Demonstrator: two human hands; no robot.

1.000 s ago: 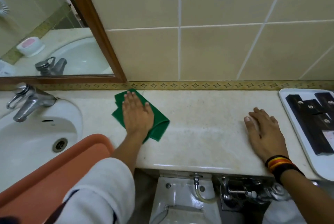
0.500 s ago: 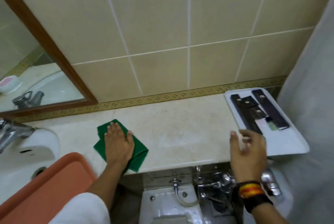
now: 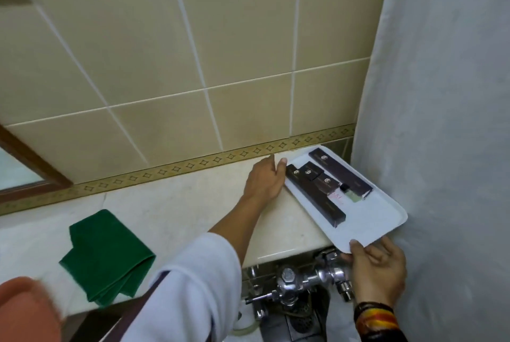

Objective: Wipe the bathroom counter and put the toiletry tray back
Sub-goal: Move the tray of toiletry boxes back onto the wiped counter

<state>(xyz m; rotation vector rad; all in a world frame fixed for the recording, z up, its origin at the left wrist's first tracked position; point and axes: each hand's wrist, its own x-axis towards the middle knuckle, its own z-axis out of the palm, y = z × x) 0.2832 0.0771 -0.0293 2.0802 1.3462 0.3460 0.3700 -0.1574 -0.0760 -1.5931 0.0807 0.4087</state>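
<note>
Both hands are gripping the tray (image 3: 367, 224) at the worktop's (image 3: 179, 203) right end — left hand (image 3: 265, 180) pinching its far corner, right hand (image 3: 376, 268) its overhanging near corner. Left of the tray, the cloth (image 3: 106, 254) is lying released — wiping apparently finished, repositioning pending.

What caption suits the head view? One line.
Both hands grip the white toiletry tray; green cloth lies on counter.

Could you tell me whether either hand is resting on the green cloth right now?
No, the green cloth lies alone on the counter while both hands hold the white tray.
</note>
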